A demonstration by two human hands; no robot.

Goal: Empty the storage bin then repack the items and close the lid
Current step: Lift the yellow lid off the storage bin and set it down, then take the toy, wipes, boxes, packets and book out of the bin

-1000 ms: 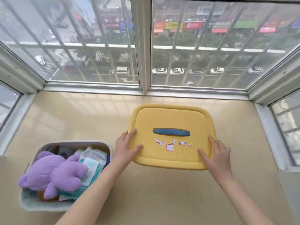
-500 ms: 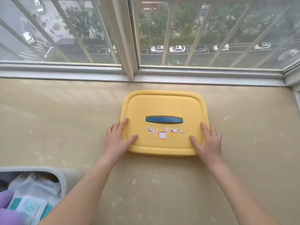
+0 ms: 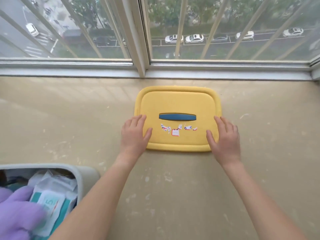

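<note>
Yellow plastic, the storage bin's lid (image 3: 176,101) now lies flat on the beige ledge (image 3: 69,118), its blue handle (image 3: 177,117) facing up and torn sticker scraps (image 3: 174,132) just below the handle. A second ago it was held up off the ledge close beside the bin. Since then it has come down onto the surface, and in the head view the bin has slid towards the bottom-left corner.

The left hand (image 3: 134,134) rests on the lid's left edge and the right hand (image 3: 225,137) on its right edge. Both have their fingers nearly straight and their thumbs spread on the top face. Neither hand curls round the rim, so they read as released, laid on the lid rather than grasping it.

The pale grey storage bin (image 3: 81,174) sits at the bottom left, well apart from the lid and partly cut off by the frame. It is uncovered and looks full. A purple plush toy (image 3: 15,215) lies on top, and beside it is a white and teal packet (image 3: 50,200). What is underneath is hidden.

Judging from this, the opening step is finished and the lid is parked out of the way. Emptying has not yet begun, so the sensible next move is for the hands to come back to the bin and lift out the items on top.
</note>
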